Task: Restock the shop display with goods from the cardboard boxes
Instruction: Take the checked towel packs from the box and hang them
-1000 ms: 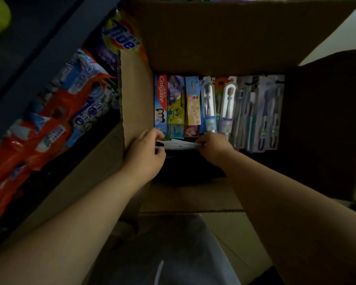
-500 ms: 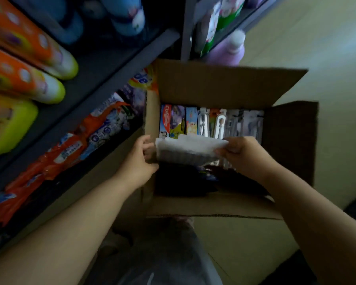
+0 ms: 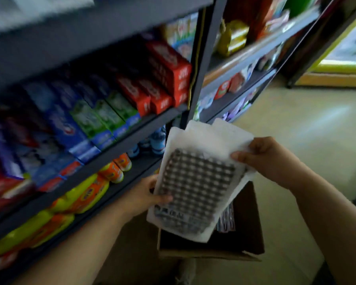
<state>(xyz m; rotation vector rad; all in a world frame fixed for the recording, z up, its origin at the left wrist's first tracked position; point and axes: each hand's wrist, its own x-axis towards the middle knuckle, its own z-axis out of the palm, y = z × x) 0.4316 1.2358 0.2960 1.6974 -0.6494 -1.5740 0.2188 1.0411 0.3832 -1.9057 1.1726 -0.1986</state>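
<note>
left hand (image 3: 144,195) gripped lower left edge of white packets (image 3: 197,182), thumb curled over checked front | right hand (image 3: 265,157) pinched upper right corner, fingers curled | packets held tilted above open cardboard box (image 3: 245,239) on floor | beyond, blurred: shelf (image 3: 119,145) stacked with toothpaste boxes (image 3: 103,112)

Two hands, one box, a stack of packets

Two hands, left (image 3: 141,197) and right (image 3: 267,159), showed with one cardboard box (image 3: 210,253); white packets (image 3: 195,188) numbered at least two, blurred; red cartons (image 3: 162,79) numbered at least five.
</note>
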